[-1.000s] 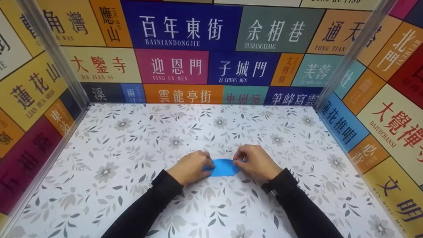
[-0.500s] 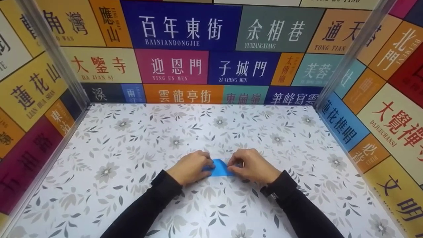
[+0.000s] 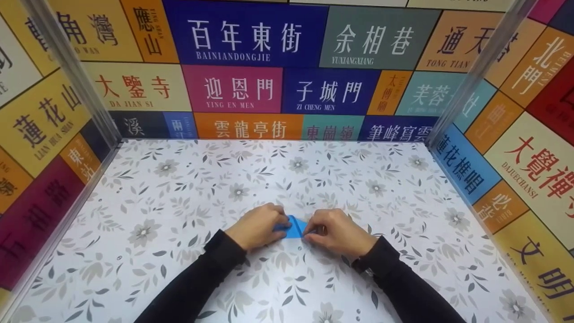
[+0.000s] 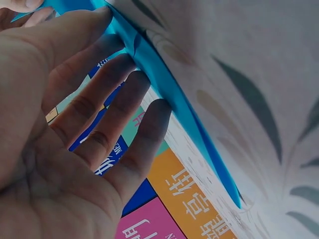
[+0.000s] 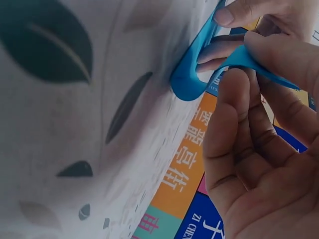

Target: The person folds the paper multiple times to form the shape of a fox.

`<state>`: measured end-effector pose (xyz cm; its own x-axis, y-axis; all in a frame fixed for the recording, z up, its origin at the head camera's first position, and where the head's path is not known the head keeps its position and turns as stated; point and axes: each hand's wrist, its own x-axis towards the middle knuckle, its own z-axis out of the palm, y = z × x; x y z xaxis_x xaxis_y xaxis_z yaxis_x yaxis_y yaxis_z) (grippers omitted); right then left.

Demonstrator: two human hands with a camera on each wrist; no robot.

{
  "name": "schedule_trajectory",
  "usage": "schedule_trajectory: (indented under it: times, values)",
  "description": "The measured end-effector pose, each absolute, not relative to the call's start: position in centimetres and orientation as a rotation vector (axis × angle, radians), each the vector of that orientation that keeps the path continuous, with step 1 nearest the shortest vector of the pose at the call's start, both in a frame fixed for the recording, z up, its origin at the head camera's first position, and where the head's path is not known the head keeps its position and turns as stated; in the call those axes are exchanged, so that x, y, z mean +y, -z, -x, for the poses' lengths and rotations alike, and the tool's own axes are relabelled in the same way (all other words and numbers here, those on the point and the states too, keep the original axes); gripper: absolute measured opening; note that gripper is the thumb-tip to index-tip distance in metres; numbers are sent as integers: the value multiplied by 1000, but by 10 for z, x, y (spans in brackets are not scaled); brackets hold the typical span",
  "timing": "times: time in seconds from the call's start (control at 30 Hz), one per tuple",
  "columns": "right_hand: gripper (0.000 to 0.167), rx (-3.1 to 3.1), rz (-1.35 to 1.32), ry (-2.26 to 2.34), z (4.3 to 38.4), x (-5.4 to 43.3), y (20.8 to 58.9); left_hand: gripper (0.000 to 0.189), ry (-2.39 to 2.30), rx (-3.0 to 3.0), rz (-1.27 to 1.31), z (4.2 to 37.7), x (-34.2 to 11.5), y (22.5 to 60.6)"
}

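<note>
A small piece of folded blue paper (image 3: 294, 229) lies on the floral tabletop near the middle of the head view. My left hand (image 3: 260, 227) presses on its left part; in the left wrist view thumb and fingertips touch the paper (image 4: 162, 77) with the fingers extended. Between thumb and index finger, my right hand (image 3: 338, 230) pinches the paper's right end. That end is bent over to the left, and the right wrist view shows the paper (image 5: 188, 85) curving in a loop off the table. The paper's left portion is hidden under the left hand.
The white tabletop (image 3: 251, 172) carries a grey leaf and flower print. Upright panels with colourful place-name signs (image 3: 251, 40) stand at the back and both sides. Clear strips (image 3: 96, 98) run along the back corners.
My right hand has moved left and slightly down, bending the paper's right end over toward the left. The left hand has stayed nearly still on the paper.
</note>
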<state>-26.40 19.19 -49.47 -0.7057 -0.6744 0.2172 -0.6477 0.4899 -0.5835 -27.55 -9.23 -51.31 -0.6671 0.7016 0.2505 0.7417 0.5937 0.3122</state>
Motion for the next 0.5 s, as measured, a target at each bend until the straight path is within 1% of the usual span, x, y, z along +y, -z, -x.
schedule_trajectory:
  times: [0.03,0.3,0.5]
  values:
    - [8,2684,1201,1015,264,192,496,17,606,-2747,1213,269,-92,503]
    - [8,2663,1259,1031,262,194,503,28,575,-2792,1197,269,-92,500]
    - [8,2644,1309,1030,260,192,505,31,597,-2816,1193,269,-96,499]
